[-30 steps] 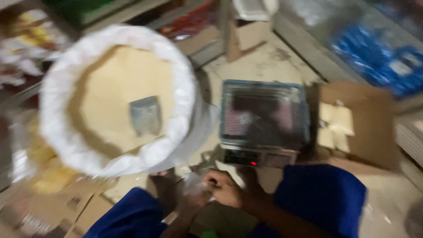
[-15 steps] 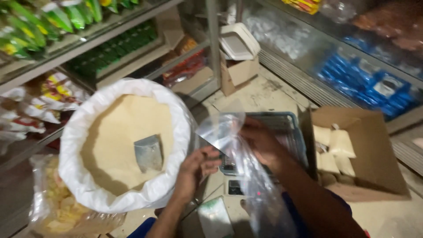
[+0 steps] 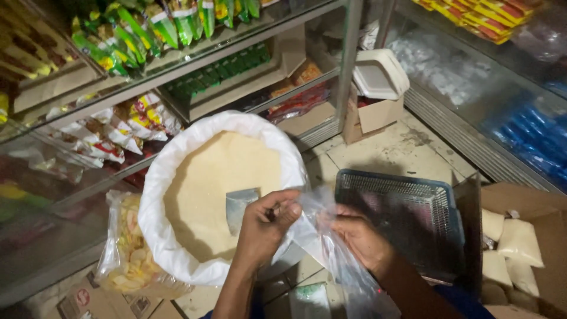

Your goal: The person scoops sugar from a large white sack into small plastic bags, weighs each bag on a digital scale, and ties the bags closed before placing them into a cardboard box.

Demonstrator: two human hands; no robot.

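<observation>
My left hand (image 3: 264, 227) and my right hand (image 3: 358, 237) both pinch a clear plastic bag (image 3: 331, 254) and hold its mouth between them, above the floor. Just left of the hands stands a big white sack (image 3: 171, 248) with its rim rolled down, full of pale yellow grain (image 3: 218, 183). A metal scoop (image 3: 239, 207) sticks in the grain right beside my left hand. A dark mesh tray on a scale (image 3: 401, 215) sits behind my right hand.
Glass-fronted shelves with green and red snack packets (image 3: 147, 29) run along the left. A clear bag of crackers (image 3: 127, 254) leans by the sack. A cardboard box with filled small bags (image 3: 520, 242) stands at right; a white-lidded box (image 3: 378, 88) sits farther back.
The view has tilted up and steadied. My hands rose from low by my lap to beside the sack, and the bag now hangs stretched between them.
</observation>
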